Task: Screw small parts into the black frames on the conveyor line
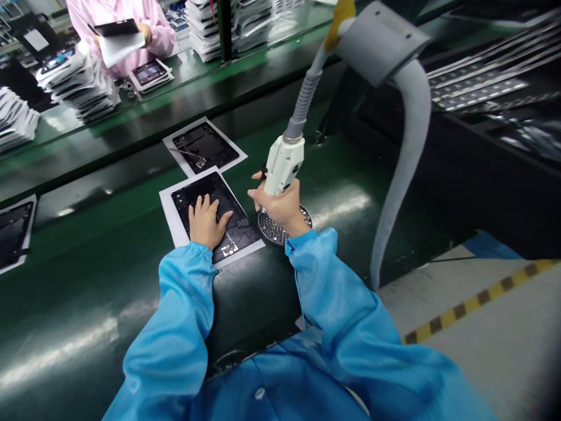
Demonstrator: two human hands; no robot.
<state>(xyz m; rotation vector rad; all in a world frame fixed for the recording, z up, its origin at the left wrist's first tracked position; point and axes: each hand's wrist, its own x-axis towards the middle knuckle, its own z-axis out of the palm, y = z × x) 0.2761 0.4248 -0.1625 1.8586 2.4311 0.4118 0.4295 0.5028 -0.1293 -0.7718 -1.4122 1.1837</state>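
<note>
My left hand lies flat, fingers spread, on a black tablet back panel that rests on a white sheet on the green conveyor belt. My right hand is wrapped round a white electric screwdriver hanging from a grey hose, held upright over a round perforated screw tray beside the panel. Both arms wear blue sleeves.
A second black panel on a white sheet lies further up the belt, another at the left edge. A person in pink holds a panel across the line, among stacks of parts. A grey hose arm hangs at right.
</note>
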